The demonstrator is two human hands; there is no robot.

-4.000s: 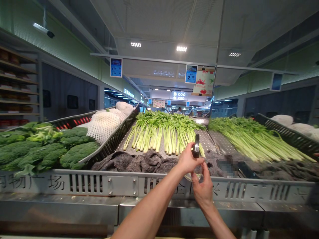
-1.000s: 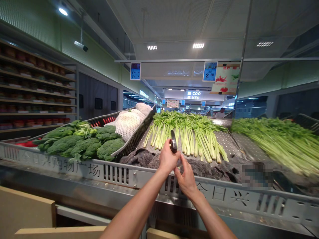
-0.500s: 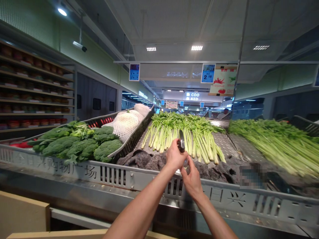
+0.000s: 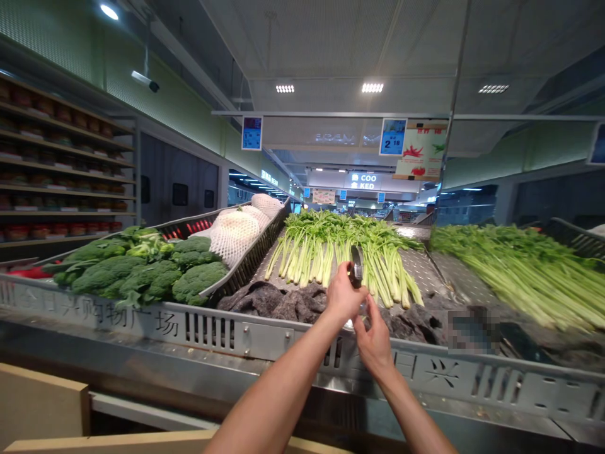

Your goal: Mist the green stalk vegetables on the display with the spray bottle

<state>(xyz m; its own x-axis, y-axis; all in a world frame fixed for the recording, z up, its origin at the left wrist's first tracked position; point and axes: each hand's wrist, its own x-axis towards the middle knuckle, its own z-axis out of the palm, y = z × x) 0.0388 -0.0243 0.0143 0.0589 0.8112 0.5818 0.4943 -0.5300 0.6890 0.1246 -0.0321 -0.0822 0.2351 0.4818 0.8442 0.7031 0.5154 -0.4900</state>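
Note:
Both of my hands meet in front of the celery (image 4: 307, 252), over the front edge of the produce stand. My left hand (image 4: 344, 293) is closed around the upper part of what looks like a clear bottle with a black lid (image 4: 356, 268); the lid's rounded flap stands up above the fingers. My right hand (image 4: 375, 334) has its thumb and fingers at the lower side of the same bottle, just beneath the left hand. Most of the bottle's body is hidden by the hands. Dark crumpled cloth (image 4: 293, 304) lies behind them.
Broccoli (image 4: 155, 274) fills the bin at left, beside pale produce in white foam nets (image 4: 236, 230). A grey slotted rail (image 4: 265, 340) runs along the front. At right, a mirror (image 4: 510, 277) reflects celery. A dark flat object (image 4: 520, 340) lies near the rail. Price signs (image 4: 393, 137) hang above.
My two hands have shifted a little to the right together, still on the bottle. The view has turned slightly, so the stand sits a bit further left.

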